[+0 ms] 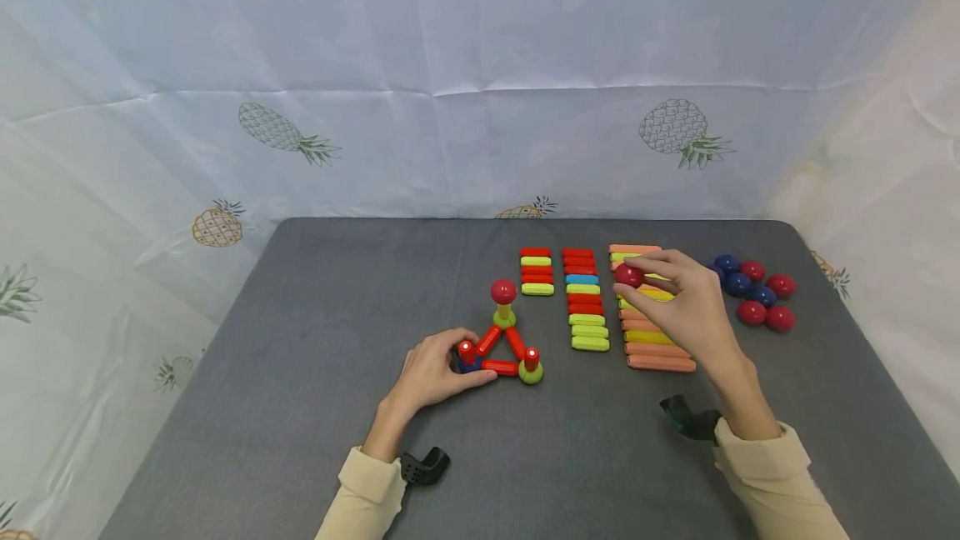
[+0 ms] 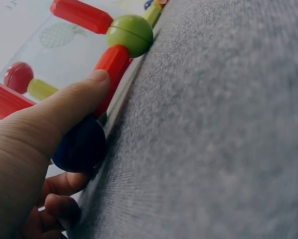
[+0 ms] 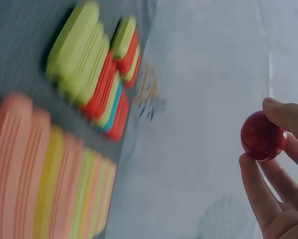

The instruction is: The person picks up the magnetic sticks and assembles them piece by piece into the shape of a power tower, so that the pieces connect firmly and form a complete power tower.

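A triangle of red sticks lies on the table, joined by a blue ball and two green balls. From the far green ball rises a yellow-green stick topped with a red ball. Short red sticks stand up from both near corners. My left hand holds the blue corner, thumb along the near red stick, fingers around the far side. Above the stick rows, my right hand pinches a loose red ball between thumb and fingertips.
Right of the triangle lie two rows of short red, green and blue sticks. A row of longer orange and yellow sticks lies partly under my right hand. Several loose red and blue balls sit farther right. A printed cloth hangs behind the table.
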